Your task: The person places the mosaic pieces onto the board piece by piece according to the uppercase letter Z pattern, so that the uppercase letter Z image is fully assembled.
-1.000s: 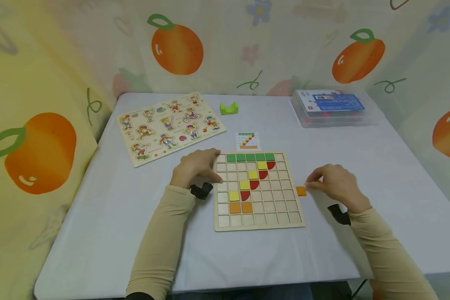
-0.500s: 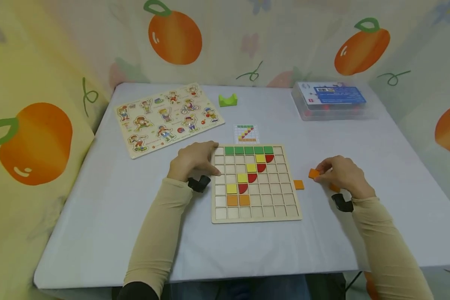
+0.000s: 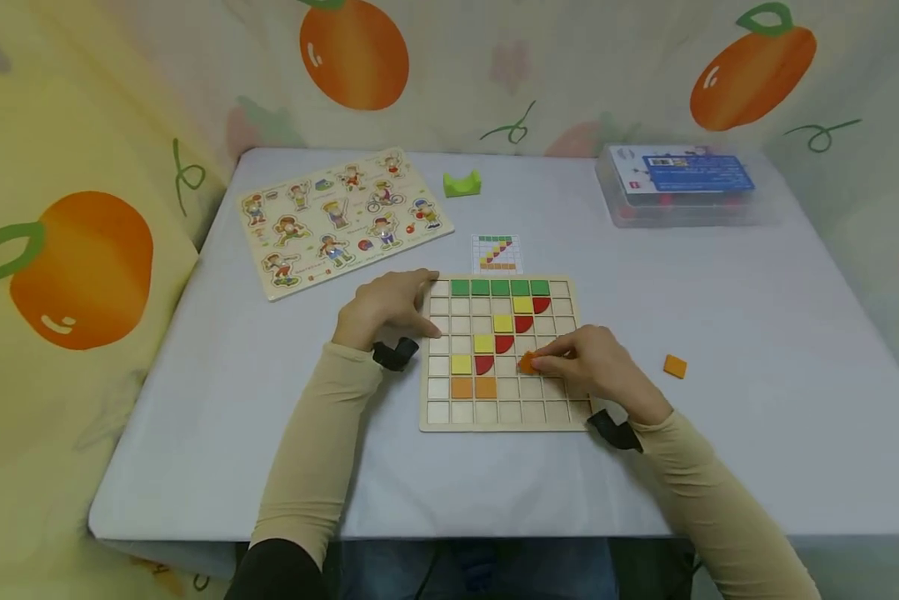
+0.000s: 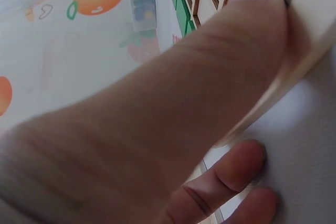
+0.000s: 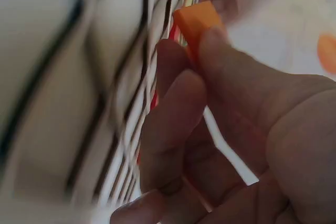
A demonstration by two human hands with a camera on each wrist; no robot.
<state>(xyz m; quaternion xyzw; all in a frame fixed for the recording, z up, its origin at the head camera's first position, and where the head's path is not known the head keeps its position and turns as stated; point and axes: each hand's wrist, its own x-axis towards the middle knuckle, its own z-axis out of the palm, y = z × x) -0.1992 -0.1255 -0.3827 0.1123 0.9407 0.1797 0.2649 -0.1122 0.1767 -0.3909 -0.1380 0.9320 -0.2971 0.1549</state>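
A wooden grid board (image 3: pixel 506 426) lies in front of me with green, yellow and orange square tiles and red quarter-round tiles in its cells. My left hand (image 3: pixel 389 308) rests at its left edge, the thumb (image 4: pixel 252 30) laid on the rim in the left wrist view and the forefinger reaching the upper left corner. Over the right half of the grid, my right hand (image 3: pixel 599 367) pinches an orange square tile (image 5: pixel 197 22) between thumb and fingertips. Another orange tile (image 3: pixel 675 366) lies on the cloth to the right. The two placed orange tiles (image 3: pixel 461 388) sit below the yellow diagonal.
A small pattern card (image 3: pixel 497 254) lies just behind the board. Farther back are a picture puzzle board (image 3: pixel 314 258), a green curved block (image 3: pixel 461 184) and a clear plastic box (image 3: pixel 681 212) with a blue-and-white label. White cloth covers the table (image 3: pixel 194 467).
My right hand has picked up an orange tile and carried it left over the board. The tile beside the board's right edge no longer shows. My left hand stays at the edge.
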